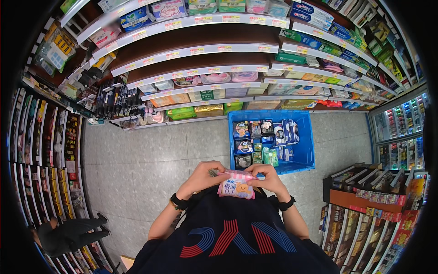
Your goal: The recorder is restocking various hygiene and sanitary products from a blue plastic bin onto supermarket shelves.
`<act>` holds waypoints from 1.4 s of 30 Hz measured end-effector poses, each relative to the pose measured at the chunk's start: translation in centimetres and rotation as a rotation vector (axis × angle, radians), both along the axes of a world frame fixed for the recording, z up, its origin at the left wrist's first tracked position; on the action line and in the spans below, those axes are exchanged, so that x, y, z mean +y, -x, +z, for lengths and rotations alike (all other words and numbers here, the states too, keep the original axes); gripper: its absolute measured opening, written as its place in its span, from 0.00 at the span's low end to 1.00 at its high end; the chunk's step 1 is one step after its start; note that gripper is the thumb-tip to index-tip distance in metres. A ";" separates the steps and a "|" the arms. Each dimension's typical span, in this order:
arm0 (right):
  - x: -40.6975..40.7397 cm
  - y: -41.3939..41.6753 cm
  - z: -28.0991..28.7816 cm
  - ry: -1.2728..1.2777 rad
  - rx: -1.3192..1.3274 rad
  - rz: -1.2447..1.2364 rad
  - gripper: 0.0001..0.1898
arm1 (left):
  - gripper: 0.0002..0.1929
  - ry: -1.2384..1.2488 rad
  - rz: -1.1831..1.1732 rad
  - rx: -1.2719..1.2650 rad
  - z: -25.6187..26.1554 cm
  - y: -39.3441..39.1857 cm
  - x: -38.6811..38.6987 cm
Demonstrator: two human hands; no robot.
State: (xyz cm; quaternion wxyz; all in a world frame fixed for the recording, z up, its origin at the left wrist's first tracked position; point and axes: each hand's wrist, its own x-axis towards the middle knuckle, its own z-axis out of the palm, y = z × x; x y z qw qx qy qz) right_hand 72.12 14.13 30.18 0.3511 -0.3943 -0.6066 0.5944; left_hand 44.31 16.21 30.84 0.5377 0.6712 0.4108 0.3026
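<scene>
Between my two hands, close to my chest, is a pink-and-white soft plastic pack (236,188) that looks like sanitary pads. It bears writing and a round cartoon figure. My left hand (209,175) pinches its upper left corner, and my right hand (268,177) grips the upper right corner. Just beyond the hands, a blue plastic crate (303,156) stands on the floor against the shelving. Inside it lie dark boxed-looking packs (243,145), green packs (270,157) and blue-and-white packs (286,133).
Store shelving (205,49) with price tags spans the front, holding packaged pads, tissues and toothpaste boxes (311,15). Drinks coolers (398,126) stand at the right, above a snack rack (366,205). At lower left, a person in dark clothes (68,236) is beside another shelf. Grey tiles (154,147) cover the floor.
</scene>
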 end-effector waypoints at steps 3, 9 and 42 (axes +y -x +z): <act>0.5 -0.3 0.0 0.011 0.024 -0.008 0.13 | 0.09 0.004 -0.012 -0.008 -0.1 -0.3 0.8; 0.9 -0.7 0.1 -0.006 0.042 -0.053 0.12 | 0.09 0.063 -0.036 0.009 0.0 -0.7 2.1; -1.5 2.0 -0.2 0.031 0.032 0.078 0.17 | 0.13 0.110 -0.066 -0.034 -0.8 1.6 -2.1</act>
